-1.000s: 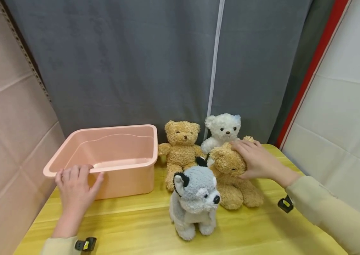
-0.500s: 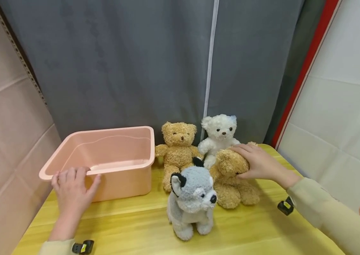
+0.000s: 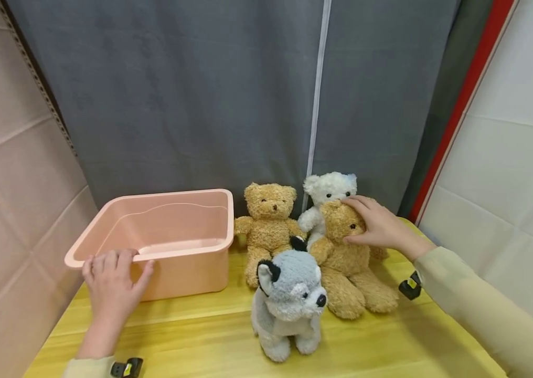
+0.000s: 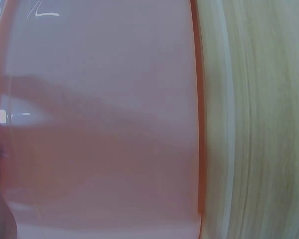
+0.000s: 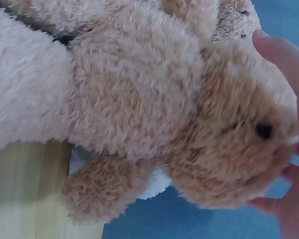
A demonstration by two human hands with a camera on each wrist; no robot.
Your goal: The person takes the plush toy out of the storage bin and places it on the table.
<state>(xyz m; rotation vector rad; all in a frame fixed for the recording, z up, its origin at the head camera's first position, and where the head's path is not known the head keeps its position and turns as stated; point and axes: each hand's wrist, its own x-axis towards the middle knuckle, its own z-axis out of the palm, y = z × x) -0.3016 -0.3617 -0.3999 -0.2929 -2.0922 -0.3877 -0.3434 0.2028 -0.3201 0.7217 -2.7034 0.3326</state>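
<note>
My left hand (image 3: 113, 283) holds the near rim of a pink plastic tub (image 3: 186, 270), its fingers over the edge and its thumb outside. The tub's outer wall (image 4: 104, 124) fills most of the left wrist view. My right hand (image 3: 380, 223) grips the head of a brown teddy bear (image 3: 344, 260), which sits fairly upright at the right. In the right wrist view, the thumb and fingers are around the bear's head (image 5: 239, 124). Behind it a white teddy bear (image 3: 325, 186) is partly covered. A grey-and-white plush husky (image 3: 290, 304) stands in front.
Between the tub and the white bear sits a second brown teddy bear (image 3: 270, 210). All stand on a yellow wood-grain table (image 3: 191, 336). A grey curtain (image 3: 191, 94) hangs behind, with pale panels at both sides.
My right hand has raised the front brown bear's head, so the bear sits more upright and covers more of the white bear. My left hand stays on the tub rim.
</note>
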